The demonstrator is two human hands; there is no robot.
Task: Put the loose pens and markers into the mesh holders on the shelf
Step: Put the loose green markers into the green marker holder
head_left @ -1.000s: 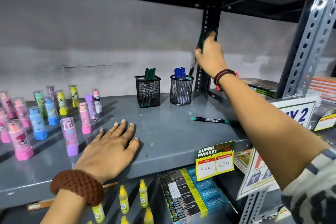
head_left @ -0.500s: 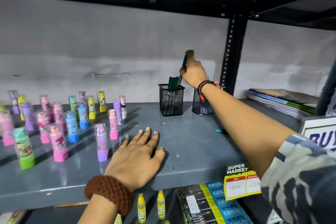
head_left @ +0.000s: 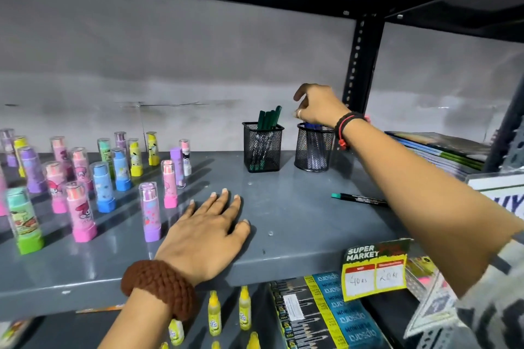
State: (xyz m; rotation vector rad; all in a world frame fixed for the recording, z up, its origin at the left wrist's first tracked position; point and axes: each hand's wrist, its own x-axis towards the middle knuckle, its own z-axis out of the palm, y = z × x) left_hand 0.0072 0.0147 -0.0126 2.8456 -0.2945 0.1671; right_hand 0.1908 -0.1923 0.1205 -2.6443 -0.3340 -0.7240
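Note:
Two black mesh holders stand at the back of the grey shelf (head_left: 297, 207). The square holder (head_left: 262, 147) has several green markers (head_left: 269, 117) sticking out of it. The round holder (head_left: 313, 147) holds blue pens. My right hand (head_left: 317, 105) hovers just above the round holder, to the right of the green markers, fingers loosely apart with nothing in them. One loose black marker with a teal cap (head_left: 358, 200) lies on the shelf under my right forearm. My left hand (head_left: 207, 232) rests flat on the shelf near its front edge.
Many upright pastel glue-stick-like tubes (head_left: 82, 215) crowd the shelf's left half. A stack of notebooks (head_left: 442, 153) lies at the right behind a black upright post (head_left: 358, 71). A price tag (head_left: 374, 272) hangs from the front edge; pencil boxes and yellow bottles sit below.
My right hand carried a green marker to the square holder and let go of it; the marker now stands among the others. My hand has shifted right, over the round holder.

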